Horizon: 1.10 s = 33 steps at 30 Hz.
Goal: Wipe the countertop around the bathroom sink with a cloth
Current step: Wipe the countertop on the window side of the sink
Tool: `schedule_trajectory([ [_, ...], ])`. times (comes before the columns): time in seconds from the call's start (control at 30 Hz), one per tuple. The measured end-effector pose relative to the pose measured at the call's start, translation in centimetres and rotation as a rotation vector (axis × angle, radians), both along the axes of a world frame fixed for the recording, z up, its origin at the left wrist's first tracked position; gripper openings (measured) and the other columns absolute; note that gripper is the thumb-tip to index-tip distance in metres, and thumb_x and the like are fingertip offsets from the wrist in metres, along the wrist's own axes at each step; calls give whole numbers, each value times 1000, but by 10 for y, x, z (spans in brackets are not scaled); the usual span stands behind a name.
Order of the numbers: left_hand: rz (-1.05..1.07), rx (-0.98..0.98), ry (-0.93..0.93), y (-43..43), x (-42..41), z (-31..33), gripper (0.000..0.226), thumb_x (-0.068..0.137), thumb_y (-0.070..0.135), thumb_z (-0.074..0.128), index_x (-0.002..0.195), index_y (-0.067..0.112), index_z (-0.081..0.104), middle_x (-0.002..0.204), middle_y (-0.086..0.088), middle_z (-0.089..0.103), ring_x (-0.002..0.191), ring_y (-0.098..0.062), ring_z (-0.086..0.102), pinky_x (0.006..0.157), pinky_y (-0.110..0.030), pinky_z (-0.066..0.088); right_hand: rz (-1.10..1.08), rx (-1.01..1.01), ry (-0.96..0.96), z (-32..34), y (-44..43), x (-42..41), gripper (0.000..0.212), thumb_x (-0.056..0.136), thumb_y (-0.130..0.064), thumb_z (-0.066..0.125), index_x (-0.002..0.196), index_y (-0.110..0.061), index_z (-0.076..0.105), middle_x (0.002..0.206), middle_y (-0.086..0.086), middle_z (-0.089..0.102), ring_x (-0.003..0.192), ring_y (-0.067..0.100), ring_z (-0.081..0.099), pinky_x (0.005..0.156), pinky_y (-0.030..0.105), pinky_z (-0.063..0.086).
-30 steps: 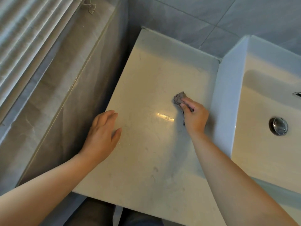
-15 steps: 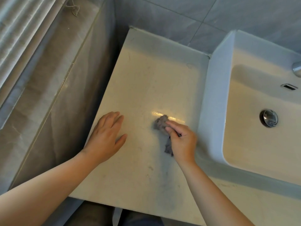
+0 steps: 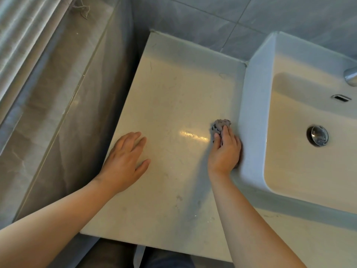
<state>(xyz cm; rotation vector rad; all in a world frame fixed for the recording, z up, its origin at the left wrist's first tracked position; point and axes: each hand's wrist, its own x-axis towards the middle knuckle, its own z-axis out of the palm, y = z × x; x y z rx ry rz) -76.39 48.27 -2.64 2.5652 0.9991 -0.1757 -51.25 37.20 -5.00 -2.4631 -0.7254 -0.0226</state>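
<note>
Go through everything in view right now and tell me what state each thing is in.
Cloth: bunched up, pressed on the countertop beside the sink.
Right hand: grips the cloth.
Left hand: flat on the countertop, fingers straight.
Countertop: smudged near its front edge.
Sink: holds no standing water.
Drain plug: up or down, cannot tell.

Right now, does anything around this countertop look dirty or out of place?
Only small things: dull smudges mark the countertop near its front edge, and a loose tangle of threads lies on the ledge.
</note>
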Motion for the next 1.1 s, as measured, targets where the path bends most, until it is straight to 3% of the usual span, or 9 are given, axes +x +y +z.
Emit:
schedule_trajectory([
  [0.13, -4, -1, 7, 0, 0, -1, 73, 89, 56, 24, 143, 8, 36, 151, -11, 27, 140, -28, 20, 114, -36, 17, -61, 107, 128, 6, -1, -10, 33, 92, -15, 58, 124, -7, 60, 127, 6, 62, 114, 28, 55, 99, 28, 38],
  [0.23, -10, 3, 1, -1, 0, -1, 73, 89, 56, 25, 142, 7, 37, 151, -13, 28, 139, -29, 21, 114, -37, 17, -13, 150, 172, 10, -7, -35, 32, 90, -15, 61, 122, -9, 62, 126, 6, 62, 114, 25, 55, 100, 29, 41],
  [0.33, -27, 4, 4, -1, -2, 0, 73, 89, 55, 25, 142, 6, 37, 151, -14, 28, 138, -29, 20, 115, -39, 17, 51, 188, 251, 14, -14, -63, 32, 89, -12, 64, 121, -15, 64, 123, 1, 64, 113, 15, 55, 98, 11, 36],
  [0.47, -44, -4, 6, 3, -2, 2, 75, 88, 57, 23, 143, 7, 35, 152, -12, 27, 138, -28, 20, 113, -37, 17, -76, 331, 526, 33, -25, -64, 34, 88, -14, 65, 119, -27, 63, 112, -13, 66, 99, -3, 61, 92, 22, 49],
  [0.6, -67, 7, 10, 4, -4, 1, 75, 88, 57, 23, 144, 8, 34, 152, -12, 26, 139, -27, 18, 113, -36, 15, -187, 319, 325, 53, -38, -38, 33, 95, -18, 56, 128, -14, 58, 125, -5, 62, 115, 2, 55, 99, 18, 42],
  [0.67, -73, 14, 18, 3, -5, 1, 75, 89, 56, 22, 144, 8, 33, 153, -12, 24, 139, -27, 16, 113, -36, 14, -119, 123, 248, 47, -37, -34, 44, 97, -23, 52, 138, -9, 46, 143, 3, 47, 134, 13, 39, 111, 21, 27],
  [0.77, -67, -1, 15, 3, -4, 1, 76, 88, 57, 22, 144, 7, 32, 153, -13, 24, 139, -28, 17, 115, -39, 16, -21, -121, 162, 25, -34, -41, 59, 96, -28, 51, 146, -7, 30, 155, 9, 25, 144, 24, 18, 117, 29, 12],
  [0.87, -74, -19, 15, 6, -5, 1, 77, 88, 58, 20, 146, 8, 30, 154, -12, 22, 141, -28, 17, 116, -39, 16, -8, -159, 81, 10, -36, -41, 53, 98, -24, 46, 145, -6, 32, 155, 12, 24, 143, 27, 21, 117, 33, 15],
  [1.1, -110, -2, 29, 8, -10, -4, 76, 89, 58, 19, 146, 9, 28, 155, -11, 20, 141, -27, 16, 116, -38, 15, -108, 9, 142, 2, -24, -24, 46, 97, -17, 48, 142, -7, 40, 150, 10, 36, 140, 21, 30, 115, 28, 22],
])
